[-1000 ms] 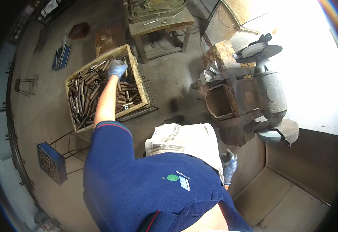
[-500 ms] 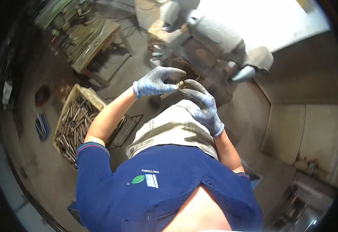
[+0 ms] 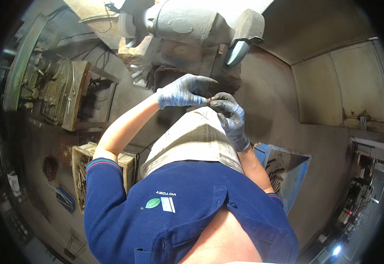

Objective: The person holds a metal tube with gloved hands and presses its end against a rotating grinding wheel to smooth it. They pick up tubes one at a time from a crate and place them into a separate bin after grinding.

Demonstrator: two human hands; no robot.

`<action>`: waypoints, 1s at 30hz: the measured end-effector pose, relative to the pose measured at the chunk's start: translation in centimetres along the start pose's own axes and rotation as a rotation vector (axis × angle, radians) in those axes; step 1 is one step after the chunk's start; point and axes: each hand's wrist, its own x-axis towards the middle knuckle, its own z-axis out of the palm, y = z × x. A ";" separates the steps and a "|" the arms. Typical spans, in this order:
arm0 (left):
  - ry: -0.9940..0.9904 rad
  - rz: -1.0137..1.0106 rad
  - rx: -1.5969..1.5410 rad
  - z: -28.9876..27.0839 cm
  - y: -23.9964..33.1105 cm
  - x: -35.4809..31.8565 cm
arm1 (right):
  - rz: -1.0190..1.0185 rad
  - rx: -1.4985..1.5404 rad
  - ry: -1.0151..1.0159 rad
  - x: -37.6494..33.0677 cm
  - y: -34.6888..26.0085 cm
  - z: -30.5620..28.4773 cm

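Both my hands wear blue-and-white knit gloves with dark grey fingers. They meet in front of my lap, above a pale printed apron (image 3: 192, 141). My left hand (image 3: 184, 92) curls around a short metal rod (image 3: 210, 100), its thumb and forefinger apart at the tips. Opposite it, my right hand (image 3: 230, 115) pinches the rod's other end with bent fingers. Most of the rod is hidden by the gloves; only a small brownish bit shows between them. Just beyond the hands stands a grey bench grinder (image 3: 185, 24), which neither hand touches.
At left a cream crate (image 3: 75, 165) holds metal rods; at right a blue box (image 3: 295, 176) holds more metal pieces. The grinder's right wheel guard (image 3: 248, 26) overhangs the floor. A greenish machine on a wooden bench (image 3: 80, 94) stands far left. Metal panels (image 3: 317, 88) line the right.
My view has swung to the right, so the grinder now sits more to the left and the blue box shows more. The hands have drawn closer together, covering more of the rod.
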 end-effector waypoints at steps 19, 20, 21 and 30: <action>0.565 -0.002 -0.226 1.7 -4.7 4.1 | -0.024 -0.204 0.514 1.3 2.2 -1.0; 0.555 -0.100 -0.415 1.5 -5.1 4.7 | -0.027 -0.262 0.514 1.3 2.7 -1.1; 0.525 -0.091 -0.568 1.1 -5.6 5.2 | -0.030 -0.319 0.512 1.2 3.5 -1.3; 0.587 -0.098 -0.402 -0.1 -9.9 9.2 | 0.106 -0.455 0.380 0.9 7.9 -4.2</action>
